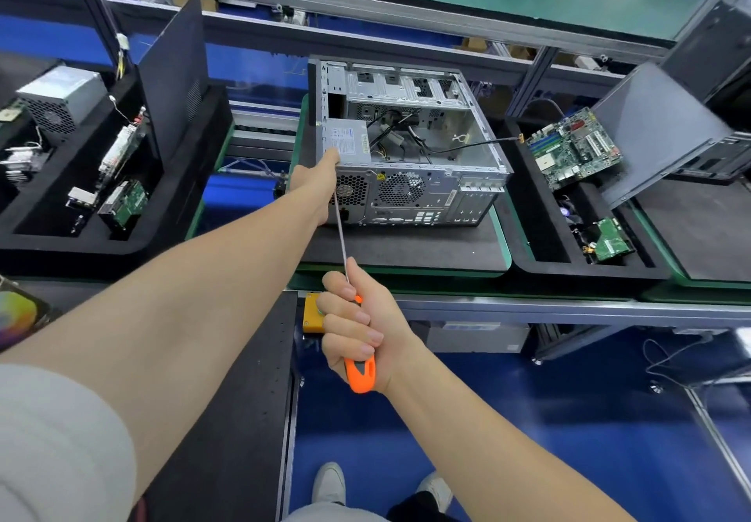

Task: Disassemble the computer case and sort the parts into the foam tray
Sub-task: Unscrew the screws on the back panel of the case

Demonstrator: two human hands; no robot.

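Head view: my right hand (pixel 361 330) grips an orange-handled screwdriver (pixel 361 375); ahead, my left hand (pixel 321 180), grip unclear, braces the likely heavy, stiff grey steel computer case (pixel 426 192) at its rear corner

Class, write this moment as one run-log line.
left hand: touches power supply | right hand: grips screwdriver | case: open | motherboard: in foam tray

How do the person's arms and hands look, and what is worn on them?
The left hand and the right hand are bare: no gloves, and no ring or watch shows. Both forearms are bare too. A pale grey short sleeve covers the left upper arm; the right upper arm is out of view.
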